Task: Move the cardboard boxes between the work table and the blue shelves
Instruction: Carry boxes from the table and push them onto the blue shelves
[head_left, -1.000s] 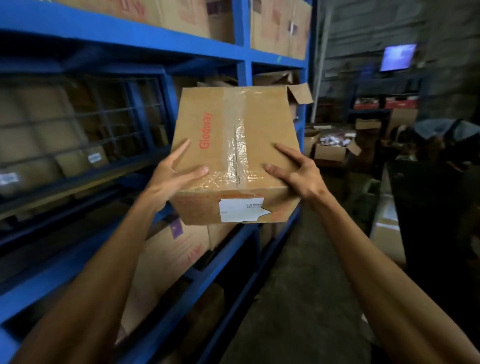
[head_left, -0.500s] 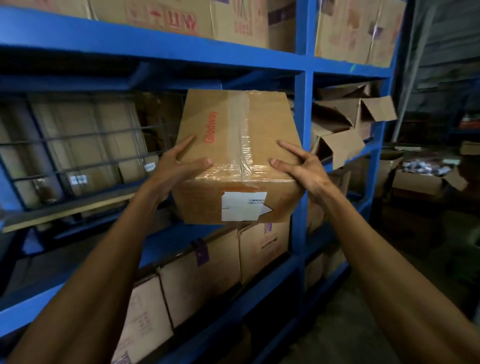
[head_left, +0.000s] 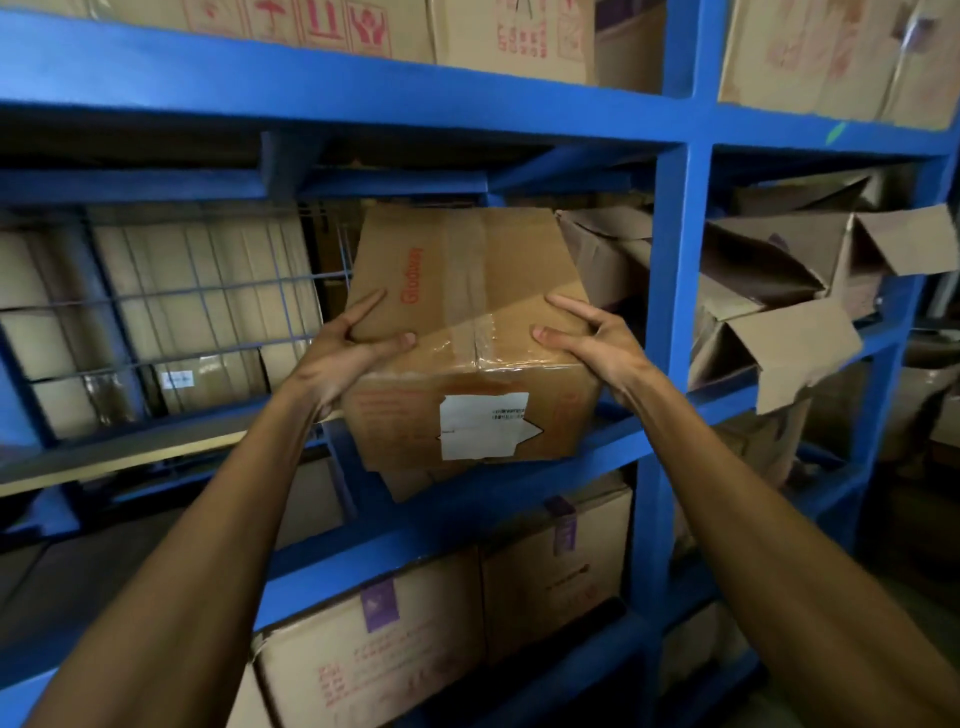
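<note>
A taped cardboard box (head_left: 467, 291) with red lettering and a torn white label sits partly inside the middle level of the blue shelves (head_left: 670, 322), its near end over the shelf's front beam. My left hand (head_left: 348, 353) grips its near left corner, thumb on top and fingers along the side. My right hand (head_left: 597, 343) grips the near right corner the same way. The box's underside is hidden.
A wire mesh panel (head_left: 171, 322) with stacked boxes behind it fills the bay's left part. Crumpled open boxes (head_left: 779, 291) crowd the right of the bay and the neighbouring bay past the upright. Sealed boxes (head_left: 395, 649) fill the level below, and more line the top shelf.
I have turned from the aisle to face the shelves. The box has moved forward and now sits partly in the middle bay, both hands still holding it.
</note>
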